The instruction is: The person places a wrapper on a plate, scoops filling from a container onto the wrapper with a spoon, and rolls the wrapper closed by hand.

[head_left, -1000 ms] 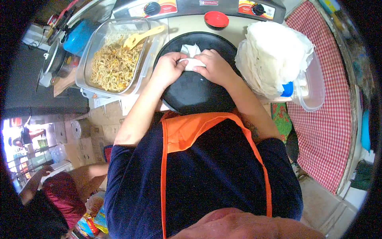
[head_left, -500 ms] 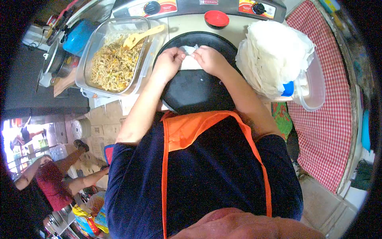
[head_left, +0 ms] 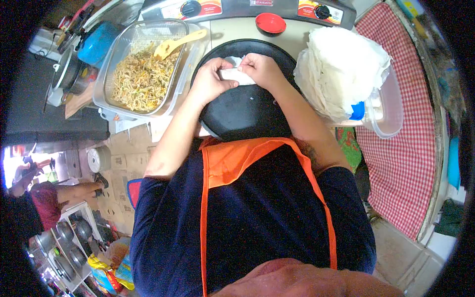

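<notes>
A white, partly rolled spring roll (head_left: 236,76) lies near the far side of a round black tray (head_left: 242,116). My left hand (head_left: 213,81) grips its left end, thumb along the near side and fingers behind. At the right end, my right hand (head_left: 260,70) pinches the thin wrapper with thumb and fingertips. Part of the wrapper shows behind the roll, between both hands. To the left stands a wire basket of shredded vegetable filling (head_left: 141,81) with a yellow spatula (head_left: 173,44) resting in it. A stack of thin white wrappers (head_left: 344,72) sits to the right.
A small red bowl (head_left: 270,24) stands beyond the tray, before a gas stove (head_left: 237,9). A clear plastic container (head_left: 388,111) lies beneath the wrappers, beside a red checked cloth (head_left: 403,148). Another person (head_left: 47,200) is at the far left, near a rack of pots.
My left thumb has moved down onto the near side of the roll, and my right fingers have shifted up and now pinch the wrapper. The other person has moved further left.
</notes>
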Demonstrator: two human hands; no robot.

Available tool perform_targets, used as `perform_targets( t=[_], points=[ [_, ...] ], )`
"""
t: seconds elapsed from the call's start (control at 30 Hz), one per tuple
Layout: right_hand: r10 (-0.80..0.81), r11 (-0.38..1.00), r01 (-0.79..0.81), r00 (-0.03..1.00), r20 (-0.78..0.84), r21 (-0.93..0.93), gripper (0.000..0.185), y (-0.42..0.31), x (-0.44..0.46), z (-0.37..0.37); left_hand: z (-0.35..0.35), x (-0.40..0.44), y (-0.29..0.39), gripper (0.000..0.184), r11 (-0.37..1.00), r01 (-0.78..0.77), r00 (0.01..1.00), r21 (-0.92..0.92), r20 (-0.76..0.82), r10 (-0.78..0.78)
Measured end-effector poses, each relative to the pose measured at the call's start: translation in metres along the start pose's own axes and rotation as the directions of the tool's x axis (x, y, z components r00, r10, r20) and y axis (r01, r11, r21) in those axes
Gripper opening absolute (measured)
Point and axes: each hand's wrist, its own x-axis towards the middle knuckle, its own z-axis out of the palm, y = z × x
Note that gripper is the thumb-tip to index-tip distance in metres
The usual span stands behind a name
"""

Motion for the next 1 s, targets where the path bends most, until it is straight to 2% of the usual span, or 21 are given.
perform_targets(
  t=[0.07, 0.1, 0.13, 0.17, 0.2, 0.23, 0.27, 0.3, 0.37, 0.4, 0.47, 0.6, 0.67, 0.77, 0.87, 0.93, 1.0],
  points=[
    [0.033, 0.999, -0.034, 0.999, 0.035, 0.014, 0.016, -0.001, 0.001, 0.001, 0.003, 0.0, -0.008, 0.044, 0.974, 0.086, 0.996, -0.21, 0.029, -0.081],
    [-0.081, 0.997, 0.081, 0.996, -0.043, 0.006, 0.013, -0.003, -0.001, 0.003, 0.003, 0.001, -0.006, 0.044, 0.974, 0.085, 0.996, -0.209, 0.03, -0.08],
    [-0.193, 0.981, 0.193, 0.974, -0.117, -0.011, 0.012, -0.004, -0.001, 0.005, 0.005, 0.001, -0.004, 0.043, 0.955, 0.076, 0.997, -0.286, 0.002, -0.078],
    [-0.194, 0.981, 0.194, 0.974, -0.117, -0.011, 0.012, -0.004, -0.001, 0.004, 0.006, 0.002, -0.003, 0.042, 0.93, 0.064, 0.996, -0.361, -0.027, -0.079],
    [-0.25, 0.966, 0.245, 0.966, -0.06, -0.087, 0.013, -0.004, -0.001, 0.004, 0.006, 0.001, -0.005, 0.042, 0.93, 0.065, 0.996, -0.361, -0.03, -0.081],
    [-0.301, 0.941, 0.298, 0.954, 0.002, -0.159, 0.015, -0.003, -0.001, 0.003, 0.006, 0.001, -0.006, 0.038, 0.889, 0.069, 0.991, -0.452, -0.071, -0.113],
    [-0.302, 0.941, 0.299, 0.953, 0.004, -0.157, 0.015, -0.003, -0.001, 0.003, 0.007, 0.001, -0.008, 0.034, 0.839, 0.066, 0.983, -0.539, -0.107, -0.147],
    [-0.286, 0.951, 0.287, 0.958, 0.029, -0.118, 0.019, -0.003, -0.001, 0.002, 0.004, 0.001, -0.009, 0.034, 0.84, 0.067, 0.983, -0.538, -0.108, -0.147],
    [-0.269, 0.959, 0.272, 0.962, 0.053, -0.077, 0.024, -0.004, -0.001, 0.001, -0.004, 0.0, -0.012, 0.023, 0.958, 0.228, 0.959, -0.176, -0.128, -0.252],
    [-0.281, 0.955, 0.285, 0.958, 0.057, -0.087, 0.024, -0.004, -0.001, 0.001, -0.005, 0.0, -0.005, 0.023, 0.957, 0.229, 0.959, -0.176, -0.128, -0.253],
    [-0.296, 0.949, 0.301, 0.953, 0.065, -0.093, 0.024, -0.004, -0.001, 0.0, -0.007, -0.001, 0.016, 0.023, 0.944, 0.224, 0.97, 0.242, -0.15, -0.192],
    [-0.335, 0.935, 0.335, 0.942, 0.017, -0.12, 0.018, -0.005, -0.005, 0.001, -0.007, 0.002, 0.006, 0.027, 0.959, 0.238, 0.969, 0.151, -0.098, -0.225],
    [-0.335, 0.935, 0.333, 0.942, 0.007, -0.12, 0.018, -0.004, -0.005, 0.002, -0.007, 0.001, 0.004, 0.026, 0.979, 0.18, 0.983, 0.098, -0.047, -0.176],
    [-0.365, 0.926, 0.363, 0.931, 0.003, -0.102, 0.018, -0.001, -0.004, 0.003, -0.005, -0.001, 0.023, 0.026, 0.974, 0.224, 0.972, 0.044, -0.078, -0.22],
    [-0.394, 0.913, 0.394, 0.919, 0.024, -0.102, 0.02, 0.0, 0.001, 0.0, -0.004, -0.001, 0.025, 0.027, 0.985, 0.159, 0.987, 0.07, -0.02, -0.158],
    [-0.389, 0.913, 0.402, 0.909, 0.152, -0.068, 0.017, 0.002, 0.007, -0.002, -0.01, -0.004, 0.04, 0.03, 0.981, 0.147, 0.988, 0.125, 0.03, -0.152],
    [-0.336, 0.936, 0.349, 0.925, 0.177, -0.052, 0.016, 0.003, 0.01, -0.002, -0.012, -0.006, 0.043, 0.034, 0.975, 0.132, 0.986, 0.179, 0.079, -0.148]
  ],
)
